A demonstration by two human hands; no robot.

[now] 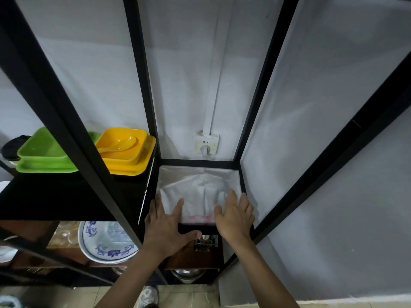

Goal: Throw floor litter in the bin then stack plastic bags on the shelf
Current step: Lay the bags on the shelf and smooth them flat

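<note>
Both hands are lying flat, fingers straight and spread, gripping nothing. Left hand (165,227) is pressing on the near-left corner of the pile of translucent white plastic bags (198,192), its thumb reaching right along the near edge of the shelf. Right hand (235,215) is pressing on the near-right part of the pile, fingertips pointing far over the plastic. The bags are sitting on the small square black shelf board (242,181) of the narrow black metal rack (255,103), filling most of it; a pinkish strip is showing at the near edge of the pile, between the hands. On the pale wall behind the rack, a white wall socket (206,144) is hanging just above the far edge of the shelf, with a white cable duct (213,85) running up from it. To the left, on a wider black shelf (66,196), a yellow square plastic bowl with a yellow spoon (121,146) is resting on a yellow plate, next to a green square plastic bowl (42,148) stacked on a green plate. Lower left, a white round plate with blue floral pattern (106,243) is sitting on a level below. Near bottom, a white shoe (148,296) is showing on the beige tiled floor (189,295).
</note>
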